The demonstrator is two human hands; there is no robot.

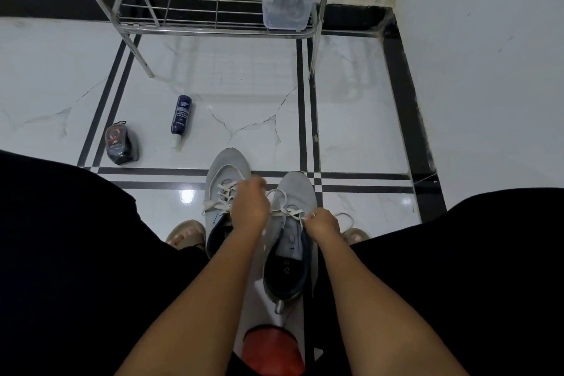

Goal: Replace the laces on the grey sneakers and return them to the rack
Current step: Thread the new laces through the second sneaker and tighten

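Note:
Two grey sneakers stand side by side on the floor between my knees: the left sneaker (224, 168) and the right sneaker (297, 189), both with white laces. My left hand (248, 207) hovers between them with fingers curled over the white lace (282, 195) of the right sneaker. My right hand (322, 224) pinches the lace end at that shoe's right side. A lace loop (343, 217) trails on the floor beyond it. The metal shoe rack (213, 6) stands at the far wall.
A dark blue spray bottle (181, 117) and a small dark pouch (120, 145) lie on the white tiled floor to the left. A clear plastic box (287, 12) with a dark lid sits on the rack's lower shelf. A red stool (273, 351) shows beneath me.

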